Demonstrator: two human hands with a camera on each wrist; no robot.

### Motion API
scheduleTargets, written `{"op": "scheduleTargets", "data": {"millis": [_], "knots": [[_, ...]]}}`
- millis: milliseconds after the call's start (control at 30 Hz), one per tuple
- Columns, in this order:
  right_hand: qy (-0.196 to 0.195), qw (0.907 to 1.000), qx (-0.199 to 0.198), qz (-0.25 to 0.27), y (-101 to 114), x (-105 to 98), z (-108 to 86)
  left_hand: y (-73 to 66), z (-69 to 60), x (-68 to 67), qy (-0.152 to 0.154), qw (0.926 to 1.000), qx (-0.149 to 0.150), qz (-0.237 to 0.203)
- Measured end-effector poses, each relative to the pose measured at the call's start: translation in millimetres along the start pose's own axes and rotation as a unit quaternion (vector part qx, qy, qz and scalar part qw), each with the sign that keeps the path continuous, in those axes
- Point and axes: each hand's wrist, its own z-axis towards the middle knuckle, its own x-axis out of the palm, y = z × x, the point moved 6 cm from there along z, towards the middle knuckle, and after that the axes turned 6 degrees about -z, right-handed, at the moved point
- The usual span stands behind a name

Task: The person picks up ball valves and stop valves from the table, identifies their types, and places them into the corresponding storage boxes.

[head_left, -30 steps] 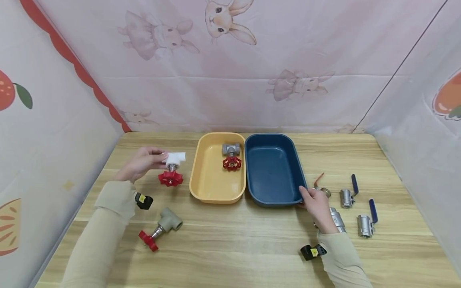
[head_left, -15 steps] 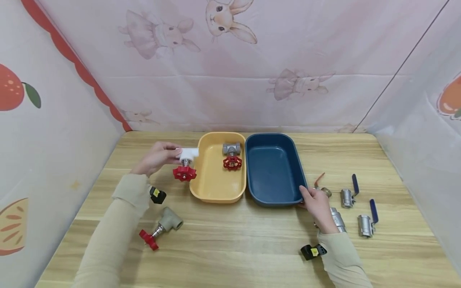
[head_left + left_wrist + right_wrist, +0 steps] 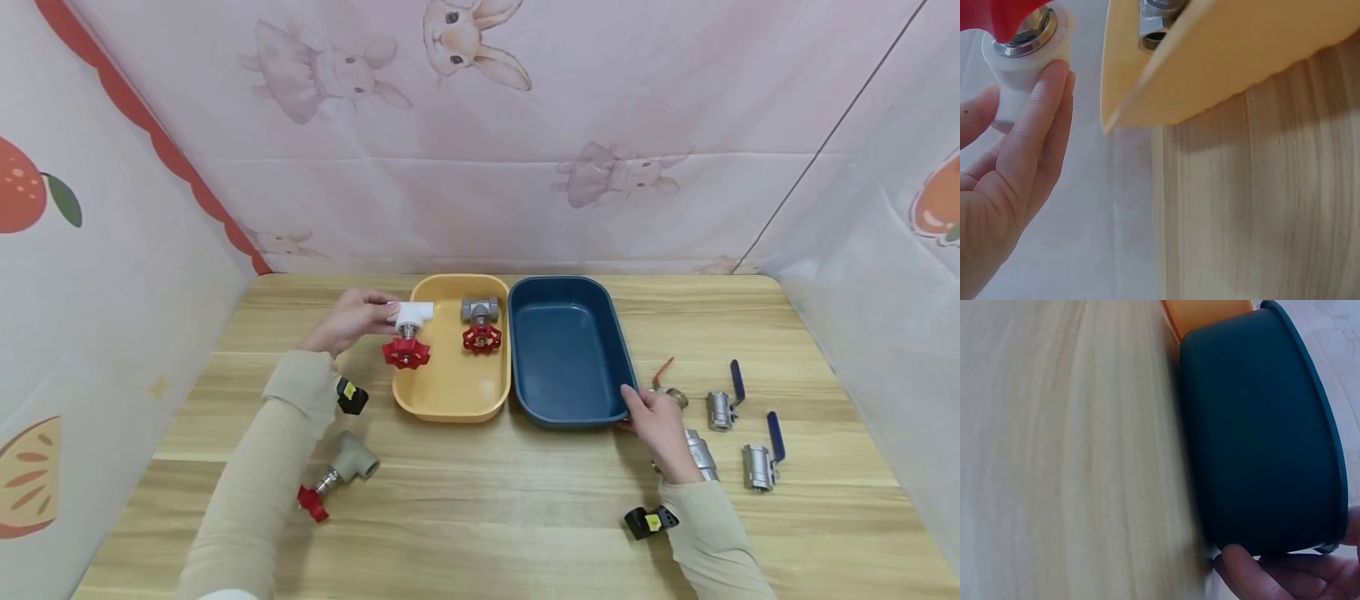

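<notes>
At the lower left of the head view, an olive valve (image 3: 351,458) lies on the table (image 3: 480,517). Above it in the frame, the left hand (image 3: 352,321) pinches the white valve (image 3: 415,313) at the left end of its pipe; the left wrist view shows the thumb on one side of the white body and fingers (image 3: 1025,137) along the other. In the head view the valve reaches rightward from the fingertips, its pipe running left to right, its stem and red wheel (image 3: 406,353) pointing toward the bottom edge.

The key relation is with the yellow tray (image 3: 450,392): the valve overlaps its left rim in the head view, while the left wrist view shows a gap, so it is held up, apart from the tray; how high, I cannot tell. Most of the tray's floor lies to the valve's right and below it in the frame. A grey valve (image 3: 480,311) lies in the tray's upper right, its pipe also running across.

The left hand is clearly nearer. Right of centre, the right hand (image 3: 660,425) grips the lower right corner of the blue tray (image 3: 573,362), fingers curled at its outer wall. Farther right lie two blue-handled valves (image 3: 759,467).
</notes>
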Motion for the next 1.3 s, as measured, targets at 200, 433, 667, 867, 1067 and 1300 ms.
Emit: {"op": "scheduleTargets", "data": {"millis": [200, 433, 667, 867, 1067, 1300], "knots": [[0.006, 1.0000, -0.002, 0.001, 0.6, 0.4, -0.4, -3.3, 8.6, 9.9, -0.002, 0.9999, -0.009, 0.004], [0.003, 1.0000, -0.003, 0.004, 0.3, 2.0, 0.3, -4.2, 15.7, 23.3, 0.005, 0.9998, -0.016, 0.009], [0.009, 0.9999, -0.007, 0.011, 2.2, 1.1, -2.3, -1.7, 25.7, 28.9, 0.005, 0.9995, -0.028, 0.013], [0.010, 0.9999, -0.005, 0.007, 1.3, -0.1, -2.4, -1.0, 34.5, 33.0, 0.003, 0.9991, -0.040, 0.014], [0.009, 0.9998, -0.007, 0.013, 0.8, 1.3, -1.7, 0.7, 43.1, 38.7, 0.020, 0.9990, -0.031, 0.024], [-0.006, 1.0000, -0.006, 0.003, 1.0, 0.1, -1.0, 2.0, 45.3, 42.2, 0.015, 0.9969, -0.042, 0.064]]}}
